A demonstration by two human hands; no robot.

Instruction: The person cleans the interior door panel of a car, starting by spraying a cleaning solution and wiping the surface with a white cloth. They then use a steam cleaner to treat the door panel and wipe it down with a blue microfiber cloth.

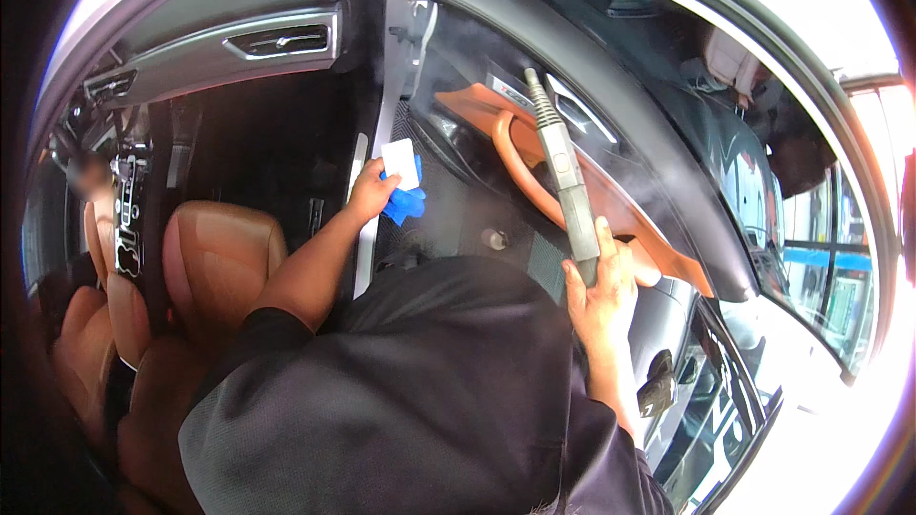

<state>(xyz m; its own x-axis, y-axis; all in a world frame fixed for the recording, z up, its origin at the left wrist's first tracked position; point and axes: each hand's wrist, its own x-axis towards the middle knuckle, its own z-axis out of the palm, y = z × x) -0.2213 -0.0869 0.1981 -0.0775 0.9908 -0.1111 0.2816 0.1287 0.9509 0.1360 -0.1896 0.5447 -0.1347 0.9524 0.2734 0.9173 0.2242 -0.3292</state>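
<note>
My left hand [372,189] holds a small white rectangular card or pad [401,163] together with a crumpled blue cloth [405,204], beside the car's door sill. In my right hand [605,279] is the lower end of a grey nozzle wand [567,172] with a ribbed tip. The wand points up the picture, over the orange-brown trim [465,101] and armrest of the open car door. Pale vapour hangs around the door panel. The chrome inner door handle [583,111] is just right of the wand's tip.
Brown leather seats [222,236] and a centre console [129,193] lie at the left, below the dashboard with its air vent [279,41]. A blurred part of a person [89,175] shows at the far left. The door frame curves around the right side, with window glass behind.
</note>
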